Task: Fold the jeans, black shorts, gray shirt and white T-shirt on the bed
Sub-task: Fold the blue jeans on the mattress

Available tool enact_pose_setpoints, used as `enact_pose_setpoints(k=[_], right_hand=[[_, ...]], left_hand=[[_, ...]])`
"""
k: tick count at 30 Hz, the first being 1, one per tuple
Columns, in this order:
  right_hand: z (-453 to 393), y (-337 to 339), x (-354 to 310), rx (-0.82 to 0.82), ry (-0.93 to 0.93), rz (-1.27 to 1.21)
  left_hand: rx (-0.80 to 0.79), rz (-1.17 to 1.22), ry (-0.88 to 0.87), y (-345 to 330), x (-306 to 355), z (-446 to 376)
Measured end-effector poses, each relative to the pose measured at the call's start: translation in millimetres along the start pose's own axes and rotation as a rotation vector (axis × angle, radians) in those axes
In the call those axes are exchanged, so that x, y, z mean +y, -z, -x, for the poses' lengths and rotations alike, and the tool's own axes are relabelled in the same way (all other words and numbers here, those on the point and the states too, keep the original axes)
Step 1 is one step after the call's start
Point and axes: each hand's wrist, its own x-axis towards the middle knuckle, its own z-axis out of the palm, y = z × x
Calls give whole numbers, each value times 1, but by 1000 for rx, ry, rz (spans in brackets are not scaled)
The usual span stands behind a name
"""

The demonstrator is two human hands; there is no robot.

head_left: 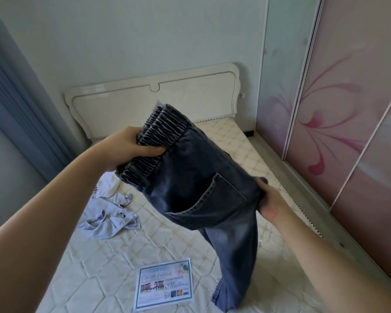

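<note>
Dark blue jeans [196, 177] hang in the air above the bed [99, 263], legs trailing down to the mattress. My left hand [127, 150] grips the gathered elastic waistband at the upper left. My right hand [271, 204] pinches the seat edge of the jeans at the right, near the back pocket. A crumpled white T-shirt [106, 186] and a crumpled gray shirt [113, 220] lie on the mattress at the left, under my left arm. The black shorts are not in sight.
A printed mattress label [164, 283] lies flat near the bed's front. A white headboard [154, 98] stands at the far end. Sliding wardrobe doors [339, 109] with pink flowers run along the right, close to the bed. A blue curtain [16, 105] hangs at the left.
</note>
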Motion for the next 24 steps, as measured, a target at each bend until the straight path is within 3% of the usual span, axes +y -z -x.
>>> enact_pose_setpoints(k=[5, 9, 11, 16, 24], right_hand=[[7, 2, -106, 34, 341, 112], [38, -9, -177, -30, 655, 264], [49, -12, -199, -42, 717, 366], [45, 16, -222, 29, 686, 591], [-3, 48, -183, 110, 493, 960]], left_hand=[[-29, 150, 25, -15, -14, -3], [-42, 381, 13, -37, -13, -10], [-52, 450, 0, -45, -7, -13], [-51, 522, 29, -76, 2, -13], [24, 684, 338, -151, -53, 24]])
